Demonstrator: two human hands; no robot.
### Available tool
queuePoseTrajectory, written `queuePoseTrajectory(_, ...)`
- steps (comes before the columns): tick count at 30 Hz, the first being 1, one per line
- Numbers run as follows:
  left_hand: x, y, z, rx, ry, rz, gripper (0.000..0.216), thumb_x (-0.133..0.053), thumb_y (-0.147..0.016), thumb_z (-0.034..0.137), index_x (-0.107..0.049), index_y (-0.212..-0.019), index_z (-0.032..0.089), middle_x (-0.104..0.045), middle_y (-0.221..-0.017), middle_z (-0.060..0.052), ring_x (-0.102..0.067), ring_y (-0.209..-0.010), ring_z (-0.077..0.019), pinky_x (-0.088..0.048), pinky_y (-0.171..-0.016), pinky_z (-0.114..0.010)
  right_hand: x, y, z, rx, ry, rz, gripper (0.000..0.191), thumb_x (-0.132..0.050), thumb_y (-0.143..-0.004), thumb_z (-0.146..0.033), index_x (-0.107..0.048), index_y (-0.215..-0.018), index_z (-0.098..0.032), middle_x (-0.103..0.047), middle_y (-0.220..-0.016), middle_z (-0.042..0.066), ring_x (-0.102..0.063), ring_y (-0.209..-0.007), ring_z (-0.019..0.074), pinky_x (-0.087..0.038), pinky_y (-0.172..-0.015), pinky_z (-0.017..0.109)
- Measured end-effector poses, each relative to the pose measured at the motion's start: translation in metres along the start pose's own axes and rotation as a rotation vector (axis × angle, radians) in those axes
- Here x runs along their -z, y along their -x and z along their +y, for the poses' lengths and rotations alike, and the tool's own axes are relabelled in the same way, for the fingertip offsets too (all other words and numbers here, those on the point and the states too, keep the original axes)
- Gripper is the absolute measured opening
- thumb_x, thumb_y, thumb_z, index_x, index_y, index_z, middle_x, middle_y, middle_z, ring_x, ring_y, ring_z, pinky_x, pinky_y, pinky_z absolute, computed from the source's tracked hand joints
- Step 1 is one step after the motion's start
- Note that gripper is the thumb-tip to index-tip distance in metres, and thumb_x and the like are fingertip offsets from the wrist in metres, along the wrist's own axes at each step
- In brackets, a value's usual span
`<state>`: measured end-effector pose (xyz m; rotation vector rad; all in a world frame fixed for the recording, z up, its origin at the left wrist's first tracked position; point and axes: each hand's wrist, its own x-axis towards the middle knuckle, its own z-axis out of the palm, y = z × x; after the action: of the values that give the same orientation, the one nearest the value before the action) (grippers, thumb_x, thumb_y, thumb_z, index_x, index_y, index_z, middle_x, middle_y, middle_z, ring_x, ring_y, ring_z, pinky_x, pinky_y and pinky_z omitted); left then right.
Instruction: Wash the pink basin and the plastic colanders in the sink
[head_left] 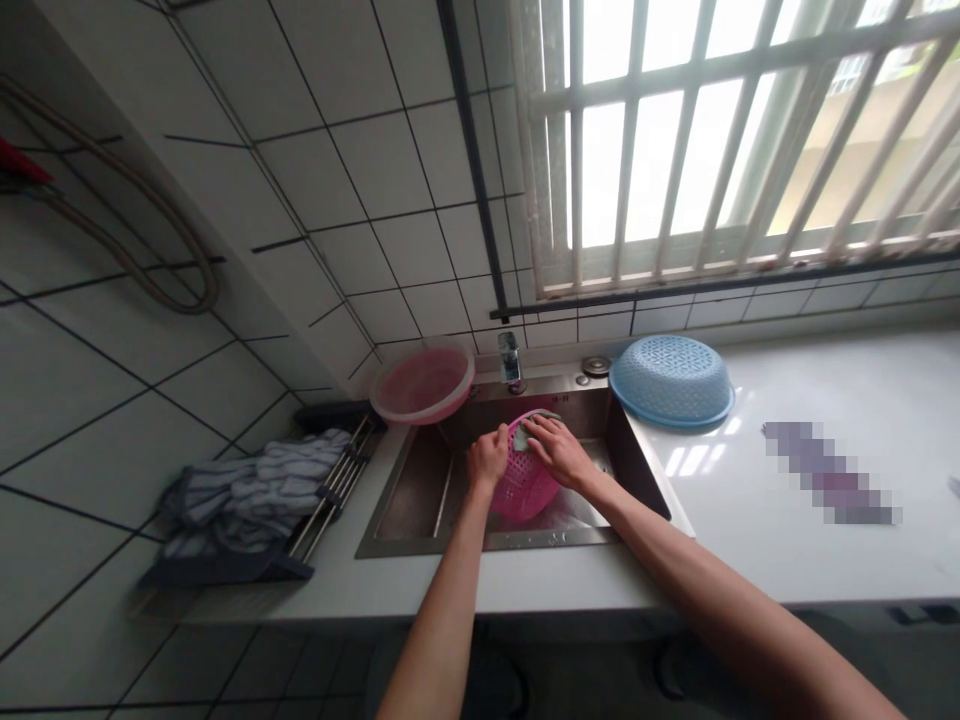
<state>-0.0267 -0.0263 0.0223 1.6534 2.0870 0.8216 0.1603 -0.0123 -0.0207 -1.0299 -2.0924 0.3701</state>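
Note:
A pink perforated plastic basket (517,485) is held tilted inside the steel sink (409,500). My left hand (489,456) is closed on the basket's left rim. My right hand (559,450) presses a small pale green cloth (520,438) against the basket near its upper edge. Its fingers partly cover the cloth, so its full shape is hidden. Behind the basket stands the chrome faucet (509,358); no running water can be made out.
A pink basin (426,382) rests at the sink's back left corner. To the right, a light blue basket (673,378) lies upside down on the white counter (757,555). Striped cloths (259,490) lie by a metal rack (334,490) at left. A barred window is behind.

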Motion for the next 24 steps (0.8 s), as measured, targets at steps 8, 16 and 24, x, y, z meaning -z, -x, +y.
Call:
queuePoseTrajectory(8, -0.002, -0.013, -0.014, 0.16, 0.142, 0.007, 0.07, -0.036, -0.102, 0.069, -0.072, -0.067, 0.019, -0.077, -0.077, -0.015, -0.072, -0.08, -0.028, -0.039, -0.062, -0.03, 0.011, -0.005, -0.019, 0.248, -0.085, -0.086, 0.037, -0.054, -0.108, -0.033, -0.07, -0.143, -0.033, -0.064, -0.151, 0.006, -0.048, -0.149, 0.0287, -0.038, -0.126, 0.056)
queuePoseTrajectory(16, -0.017, -0.014, -0.027, 0.018, 0.322, 0.028, 0.077, -0.046, -0.081, 0.094, -0.047, -0.051, 0.023, -0.043, -0.049, 0.001, -0.043, -0.054, -0.0156, -0.025, -0.054, -0.028, 0.014, -0.006, 0.059, -0.404, -0.343, 0.0, 0.044, -0.053, -0.105, -0.041, -0.07, -0.142, -0.028, -0.072, -0.14, 0.007, -0.069, -0.129, 0.0298, -0.053, -0.112, 0.048)
queuePoseTrajectory(24, -0.027, -0.01, -0.018, -0.083, 0.735, -0.128, 0.072, -0.054, -0.082, 0.09, -0.054, -0.065, 0.02, -0.054, -0.061, 0.001, -0.045, -0.058, -0.0139, -0.036, -0.058, -0.027, 0.032, -0.013, 0.044, -0.268, -0.209, 0.263, 0.044, -0.052, -0.103, -0.036, -0.072, -0.141, -0.026, -0.063, -0.153, 0.006, -0.055, -0.145, 0.026, -0.04, -0.126, 0.046)
